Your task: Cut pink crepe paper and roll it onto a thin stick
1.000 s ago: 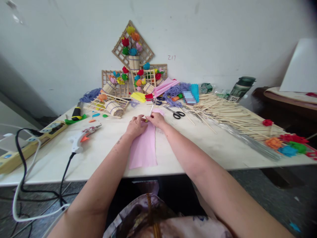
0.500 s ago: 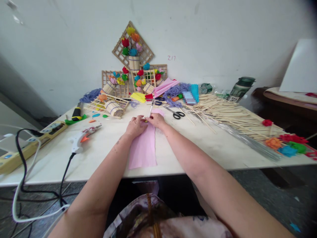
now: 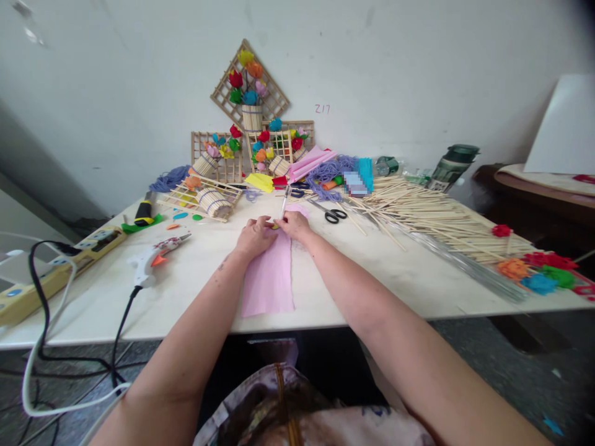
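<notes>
A strip of pink crepe paper [image 3: 268,282] lies lengthwise on the table, running toward me from under both hands. On its far part rests my left hand [image 3: 255,236], fingers bent and fingertips holding a small yellow piece [image 3: 274,227] down against the paper. My right hand [image 3: 294,225] is closed around a slim white pen [image 3: 284,205] whose upper end points away from me. The pen's lower tip is hidden by the fingers, close to the yellow piece. Black-handled scissors [image 3: 335,215] lie to the right of my right hand.
A corded glue gun [image 3: 149,260] and a power strip [image 3: 86,254] are on the left. Lattice panels with paper flowers [image 3: 246,93] stand at the back. Thin wooden sticks [image 3: 432,210], a bottle [image 3: 453,166] and paper flowers [image 3: 514,267] cover the right.
Almost nothing differs. Both hands stay in place over the pink paper, and the pen in my right hand shifts only very slightly.
</notes>
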The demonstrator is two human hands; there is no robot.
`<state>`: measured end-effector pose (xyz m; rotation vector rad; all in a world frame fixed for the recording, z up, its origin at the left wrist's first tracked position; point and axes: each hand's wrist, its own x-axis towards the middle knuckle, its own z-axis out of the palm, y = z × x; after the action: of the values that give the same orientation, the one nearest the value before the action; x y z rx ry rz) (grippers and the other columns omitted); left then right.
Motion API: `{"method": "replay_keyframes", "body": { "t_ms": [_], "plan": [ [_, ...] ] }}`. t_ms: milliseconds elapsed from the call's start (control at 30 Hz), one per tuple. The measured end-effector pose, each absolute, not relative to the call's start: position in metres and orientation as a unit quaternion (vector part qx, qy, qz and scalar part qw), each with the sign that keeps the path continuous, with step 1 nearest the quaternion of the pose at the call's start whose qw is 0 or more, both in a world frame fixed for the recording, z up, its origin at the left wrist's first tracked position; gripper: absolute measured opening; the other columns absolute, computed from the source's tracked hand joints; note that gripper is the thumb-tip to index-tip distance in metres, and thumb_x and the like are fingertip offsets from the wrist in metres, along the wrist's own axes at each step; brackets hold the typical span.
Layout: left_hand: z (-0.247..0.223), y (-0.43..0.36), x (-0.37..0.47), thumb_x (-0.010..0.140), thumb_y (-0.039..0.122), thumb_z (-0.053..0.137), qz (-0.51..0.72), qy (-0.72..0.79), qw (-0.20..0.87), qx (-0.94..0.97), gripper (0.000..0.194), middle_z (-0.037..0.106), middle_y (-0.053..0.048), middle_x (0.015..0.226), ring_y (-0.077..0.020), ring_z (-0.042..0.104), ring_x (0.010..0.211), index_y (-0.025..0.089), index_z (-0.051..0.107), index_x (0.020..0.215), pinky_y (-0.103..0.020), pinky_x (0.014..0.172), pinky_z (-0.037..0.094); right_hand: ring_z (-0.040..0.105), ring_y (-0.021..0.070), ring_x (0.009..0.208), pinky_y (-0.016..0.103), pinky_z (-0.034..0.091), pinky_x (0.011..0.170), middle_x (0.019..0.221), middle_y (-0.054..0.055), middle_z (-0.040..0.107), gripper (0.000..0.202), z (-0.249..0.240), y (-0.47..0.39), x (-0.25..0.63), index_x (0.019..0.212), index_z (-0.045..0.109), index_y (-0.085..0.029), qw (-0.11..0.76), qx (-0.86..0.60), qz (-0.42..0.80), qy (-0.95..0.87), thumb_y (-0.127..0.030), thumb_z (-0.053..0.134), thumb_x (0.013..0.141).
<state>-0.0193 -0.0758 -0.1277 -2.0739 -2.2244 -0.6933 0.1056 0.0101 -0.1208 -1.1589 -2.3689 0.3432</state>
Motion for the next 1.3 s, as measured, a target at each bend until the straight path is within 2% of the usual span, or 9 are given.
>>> {"method": "replay_keyframes", "body": {
  "t_ms": [300,733,1300],
  "plan": [
    [-0.1279,-0.0761,-0.0190,0.074,0.034,0.054,-0.228,-0.714,0.009,-0.662,0.051,0.063,-0.001,0.112,-0.0243,0.045,0.112,0.020,0.040,0.121,-0.038,0.092,0.038,0.062,0.0160,0.081,0.023,0.041,0.068,0.086,0.004,0.069,0.035,-0.1215,0.0100,0.1047,0.088,0.067,-0.020,0.261,-0.426,0.135,-0.856,-0.047,0.047,0.080],
    [-0.1302,-0.0746,-0.0206,0.074,0.039,0.053,-0.229,-0.722,0.019,-0.652,0.053,0.062,-0.005,0.109,-0.0247,0.046,0.110,0.018,0.042,0.122,-0.037,0.091,0.040,0.062,0.0151,0.080,0.022,0.042,0.067,0.085,0.003,0.070,0.037,-0.1231,0.0086,0.1040,0.089,0.069,-0.023,0.244,-0.403,0.149,-0.870,-0.052,0.048,0.078],
    [-0.1313,-0.0736,-0.0195,0.076,0.039,0.052,-0.222,-0.729,0.030,-0.647,0.053,0.060,-0.010,0.111,-0.0255,0.048,0.109,0.015,0.043,0.123,-0.037,0.090,0.041,0.061,0.0147,0.074,0.022,0.038,0.062,0.079,0.004,0.069,0.050,-0.1287,0.0117,0.1013,0.078,0.069,-0.021,0.262,-0.379,0.114,-0.880,-0.062,0.041,0.077]
  ]
}}
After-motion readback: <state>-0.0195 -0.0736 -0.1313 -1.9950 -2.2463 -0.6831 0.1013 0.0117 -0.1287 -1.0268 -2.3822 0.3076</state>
